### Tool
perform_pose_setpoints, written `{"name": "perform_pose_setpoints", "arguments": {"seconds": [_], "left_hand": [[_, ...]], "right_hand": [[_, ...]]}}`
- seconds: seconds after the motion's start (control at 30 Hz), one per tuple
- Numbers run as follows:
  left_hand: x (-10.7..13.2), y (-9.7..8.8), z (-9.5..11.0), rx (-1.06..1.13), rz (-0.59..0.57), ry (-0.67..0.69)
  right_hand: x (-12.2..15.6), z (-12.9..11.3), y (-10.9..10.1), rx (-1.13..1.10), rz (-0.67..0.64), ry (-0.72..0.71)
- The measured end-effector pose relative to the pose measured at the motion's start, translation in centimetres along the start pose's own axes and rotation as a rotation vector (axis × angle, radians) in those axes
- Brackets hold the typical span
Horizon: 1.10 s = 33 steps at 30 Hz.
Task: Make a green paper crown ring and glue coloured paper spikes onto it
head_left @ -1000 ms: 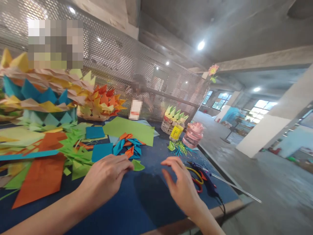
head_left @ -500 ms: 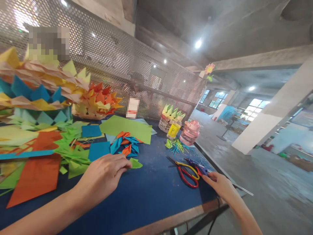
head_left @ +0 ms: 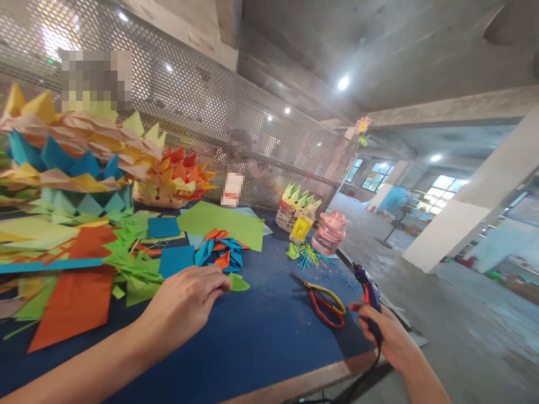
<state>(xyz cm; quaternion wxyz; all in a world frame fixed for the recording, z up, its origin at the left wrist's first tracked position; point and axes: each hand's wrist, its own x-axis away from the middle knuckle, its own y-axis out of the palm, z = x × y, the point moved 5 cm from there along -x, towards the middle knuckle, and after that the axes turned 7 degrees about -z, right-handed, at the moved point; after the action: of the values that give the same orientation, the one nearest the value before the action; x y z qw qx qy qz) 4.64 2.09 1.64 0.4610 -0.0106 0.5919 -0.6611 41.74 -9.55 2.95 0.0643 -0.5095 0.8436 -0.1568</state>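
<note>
While our left hand [head_left: 187,300] pinches a small, folded green paper piece [head_left: 240,283] over the dark-blue counter [head_left: 261,342], our right hand [head_left: 387,331] grips a dark-blue plastic glue gun [head_left: 372,297], well right of the paper, long axis pointing away from us, red-and-yellow-handled scissors [head_left: 325,306] between.

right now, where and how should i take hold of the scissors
Best by the yellow and red handles, likely from the near right side. The scissors lie on the table with blades pointing away and left, so the handles face you. Your right hand holds the glue gun, so free it first.
</note>
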Motion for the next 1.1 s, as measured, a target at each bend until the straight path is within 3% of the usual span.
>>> {"name": "perform_pose_setpoints", "arguments": {"seconds": [0.23, 0.5, 0.8, 0.93, 1.1], "left_hand": [[0.1, 0.2, 0.0, 0.011, 0.006, 0.013], [0.0, 0.2, 0.0, 0.043, -0.04, -0.021], [-0.1, -0.6, 0.6, 0.042, 0.024, 0.034], [-0.1, -0.7, 0.6, 0.034, 0.068, 0.048], [-0.1, -0.7, 0.7, 0.03, 0.059, 0.07]], "right_hand": [[1.0, -1.6, 3.7, -0.157, -0.107, -0.047], [1.3, -3.1, 7.5, -0.144, -0.078, -0.11], [1.9, -4.3, 11.6, 0.249, -0.207, -0.308], [2.5, -4.3, 12.4, 0.433, -0.166, -0.393], [3.4, -5.2, 13.3, 0.721, -0.055, -0.632]]}}
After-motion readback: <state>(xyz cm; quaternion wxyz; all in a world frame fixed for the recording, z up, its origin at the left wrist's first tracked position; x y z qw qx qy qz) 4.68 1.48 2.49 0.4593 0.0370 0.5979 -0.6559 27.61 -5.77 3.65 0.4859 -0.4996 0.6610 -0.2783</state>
